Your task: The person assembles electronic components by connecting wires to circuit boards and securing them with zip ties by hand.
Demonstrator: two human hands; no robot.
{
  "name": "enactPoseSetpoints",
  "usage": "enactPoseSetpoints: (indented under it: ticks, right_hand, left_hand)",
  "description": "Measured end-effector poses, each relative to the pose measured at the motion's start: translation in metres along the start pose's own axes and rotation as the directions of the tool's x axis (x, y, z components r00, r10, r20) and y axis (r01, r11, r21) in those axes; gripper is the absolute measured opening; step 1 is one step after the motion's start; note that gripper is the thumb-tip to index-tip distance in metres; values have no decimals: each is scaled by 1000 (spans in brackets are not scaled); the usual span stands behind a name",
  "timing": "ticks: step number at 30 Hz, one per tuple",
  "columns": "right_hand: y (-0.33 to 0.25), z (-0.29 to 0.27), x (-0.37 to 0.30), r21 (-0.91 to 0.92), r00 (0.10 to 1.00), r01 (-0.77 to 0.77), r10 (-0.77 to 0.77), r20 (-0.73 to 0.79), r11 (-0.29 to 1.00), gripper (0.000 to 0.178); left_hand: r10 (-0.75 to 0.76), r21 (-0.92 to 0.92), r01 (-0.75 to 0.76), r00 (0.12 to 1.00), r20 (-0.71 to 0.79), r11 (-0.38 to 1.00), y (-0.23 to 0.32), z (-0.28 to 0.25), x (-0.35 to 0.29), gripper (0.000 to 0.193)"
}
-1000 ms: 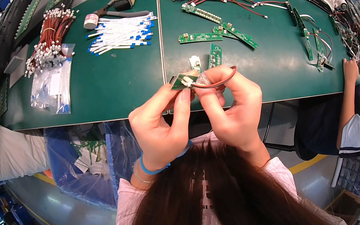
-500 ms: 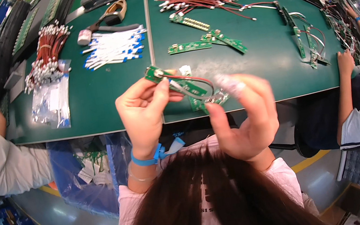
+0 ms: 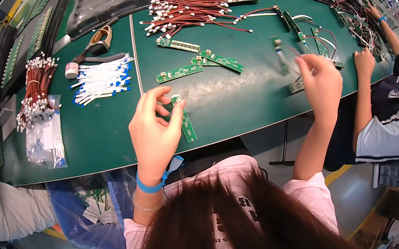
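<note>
My left hand point(image 3: 154, 129) is above the near part of the table, thumb and fingers closed around the upper end of a narrow green circuit board point(image 3: 188, 128). To the right, my right hand point(image 3: 322, 81) pinches a wired circuit board point(image 3: 280, 57), blurred by motion, with thin wires running to my fingers. A second short green board point(image 3: 296, 87) hangs or lies just below these fingertips; I cannot tell which. Beyond my left hand lie several loose green boards point(image 3: 180, 73), one of them a strip with a row of pale connectors point(image 3: 181, 45).
At the back lies a pile of red-brown cables point(image 3: 191, 8) before black trays point(image 3: 117, 1). White strips with blue ends point(image 3: 102, 80), pliers point(image 3: 100, 41) and a cable bundle point(image 3: 37, 87) are left. Wired boards point(image 3: 303, 37) lie right. People work at both sides.
My right hand has moved right, carrying a wired board away from my left hand. The left hand has stayed near the front edge, with a board without visible wires at its fingers.
</note>
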State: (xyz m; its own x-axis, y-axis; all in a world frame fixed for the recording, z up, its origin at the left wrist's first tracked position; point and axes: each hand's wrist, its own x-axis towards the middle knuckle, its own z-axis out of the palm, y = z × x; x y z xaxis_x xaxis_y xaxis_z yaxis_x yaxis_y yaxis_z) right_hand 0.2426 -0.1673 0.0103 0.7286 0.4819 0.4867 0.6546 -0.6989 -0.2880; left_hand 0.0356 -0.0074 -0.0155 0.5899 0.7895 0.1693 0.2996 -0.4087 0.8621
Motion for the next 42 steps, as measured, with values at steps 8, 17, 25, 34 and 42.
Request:
enactPoseSetpoints:
  ticks: [8,17,25,34,42]
  right_hand:
    - [-13,27,14,29,990,132,-130,-55,991,22]
    - [-84,56,8,298,858,406,-473,202,864,17]
    - [-22,90,95,-121,925,359,-336,177,926,28]
    - [3,109,121,97,913,360,-371,168,928,16]
    - [11,113,124,133,771,563,-577,271,815,15]
  left_hand:
    - [106,462,-91,994,-6,882,-8,10,-9,32]
    - [70,363,-84,996,51,928,-15,14,-9,23]
    - [-80,68,74,993,89,995,-11,3,-2,17]
    - [-116,-460,198,973,200,866,-11,-6,-1,15]
    - [-96,-532,221,963,252,818,-8,-14,1,12]
